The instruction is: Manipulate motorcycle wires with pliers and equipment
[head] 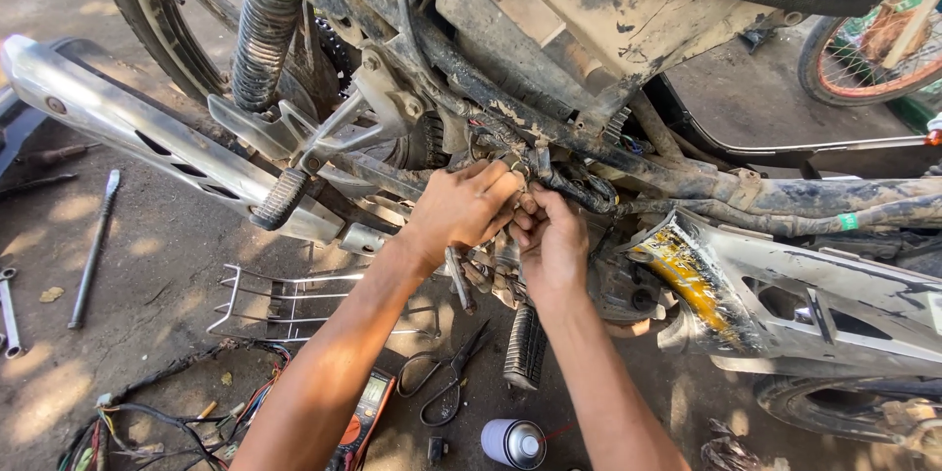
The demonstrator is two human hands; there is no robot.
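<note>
Both hands meet at the middle of a dirty motorbike frame (608, 152), just below the seat. The left hand (466, 206) is curled, its fingers pinched on a small muddy connector (517, 169) among the wires. The right hand (549, 235) is also curled, fingertips touching the same bundle from below; what exactly it grips is hidden by the fingers. A black hose (589, 191) loops just beside the connector on the right.

Left of the hands a chrome exhaust (128, 128) runs slanting, with a footpeg (280, 198) below a spring shock (260, 34). A second footpeg (525, 345) hangs under the right wrist. To the right lies a silver body panel (814, 299) with a yellow smear.

On the ground below: scissors (446, 385), a multimeter (363, 420) partly under the left forearm, a spray can (515, 444), a wire rack (280, 304), a tangle of wiring harness (157, 417), and a long rod (93, 250) well apart at the left
</note>
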